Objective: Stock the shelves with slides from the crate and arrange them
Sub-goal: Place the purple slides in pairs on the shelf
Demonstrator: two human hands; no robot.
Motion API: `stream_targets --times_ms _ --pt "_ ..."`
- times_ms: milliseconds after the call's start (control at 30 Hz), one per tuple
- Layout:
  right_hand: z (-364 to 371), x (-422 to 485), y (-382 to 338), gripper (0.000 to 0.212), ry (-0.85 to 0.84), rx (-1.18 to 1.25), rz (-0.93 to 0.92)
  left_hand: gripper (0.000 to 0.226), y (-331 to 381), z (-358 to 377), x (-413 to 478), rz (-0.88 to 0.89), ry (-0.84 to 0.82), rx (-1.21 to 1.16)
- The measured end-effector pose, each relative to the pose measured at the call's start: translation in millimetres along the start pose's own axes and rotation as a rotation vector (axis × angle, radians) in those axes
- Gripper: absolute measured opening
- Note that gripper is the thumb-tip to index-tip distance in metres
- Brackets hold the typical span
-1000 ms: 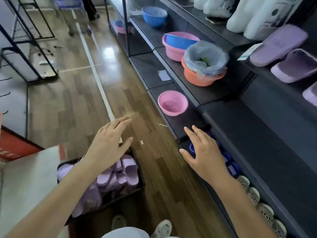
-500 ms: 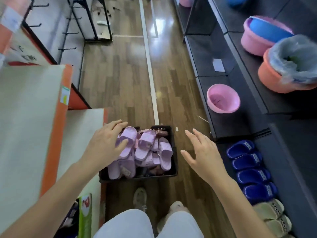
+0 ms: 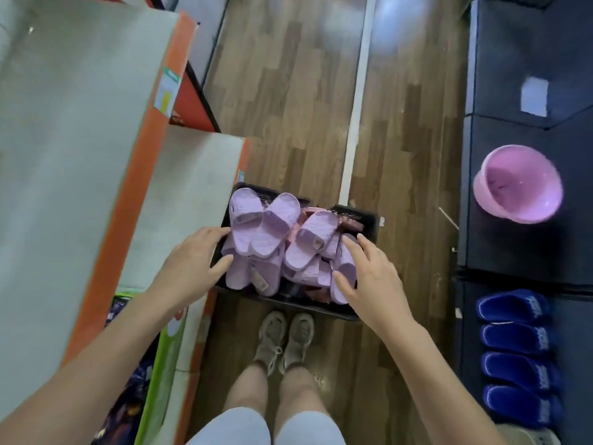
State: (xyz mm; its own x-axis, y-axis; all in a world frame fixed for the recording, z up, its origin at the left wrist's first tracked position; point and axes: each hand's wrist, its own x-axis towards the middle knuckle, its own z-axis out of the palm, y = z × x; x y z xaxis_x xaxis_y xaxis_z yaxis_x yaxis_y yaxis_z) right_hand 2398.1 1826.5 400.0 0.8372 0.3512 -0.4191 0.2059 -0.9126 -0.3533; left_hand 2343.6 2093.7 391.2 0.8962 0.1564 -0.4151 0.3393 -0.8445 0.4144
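Note:
A black crate (image 3: 369, 220) stands on the wood floor in front of my feet, piled with several lilac slides (image 3: 263, 226) and some pink ones underneath. My left hand (image 3: 192, 261) hovers at the crate's left side with fingers spread, fingertips at the edge of a lilac slide. My right hand (image 3: 369, 277) reaches over the crate's right side, fingers extended and touching a lilac slide (image 3: 345, 271). Neither hand grips anything.
Dark shelving (image 3: 513, 252) runs along the right, holding a pink basin (image 3: 519, 184) and a row of blue slides (image 3: 516, 358) on the lowest level. Tall orange-edged cardboard boxes (image 3: 80, 139) crowd the left. My shoes (image 3: 285, 338) stand just behind the crate.
My view has tilted down from the shelves to the crate. Both hands have moved down and inward onto the pile of lilac slides.

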Motion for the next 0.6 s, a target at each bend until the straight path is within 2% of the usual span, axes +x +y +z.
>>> stream_targets --times_ms 67,367,533,600 --pt "14.5 24.1 4.6 0.059 -0.016 -0.006 -0.019 0.047 -10.1 14.5 13.6 -0.046 0.000 -0.019" --pt "102.7 138.8 18.0 0.056 -0.126 -0.038 -0.073 0.047 -77.2 89.1 100.4 -0.239 0.000 -0.094" --pt "168.4 193.4 28.9 0.057 -0.164 0.159 0.021 0.045 -127.9 141.9 158.1 -0.468 -0.027 -0.349" --pt "195.8 214.6 32.7 0.060 -0.179 0.323 0.140 0.044 -142.3 163.1 180.0 -0.545 -0.028 -0.461"
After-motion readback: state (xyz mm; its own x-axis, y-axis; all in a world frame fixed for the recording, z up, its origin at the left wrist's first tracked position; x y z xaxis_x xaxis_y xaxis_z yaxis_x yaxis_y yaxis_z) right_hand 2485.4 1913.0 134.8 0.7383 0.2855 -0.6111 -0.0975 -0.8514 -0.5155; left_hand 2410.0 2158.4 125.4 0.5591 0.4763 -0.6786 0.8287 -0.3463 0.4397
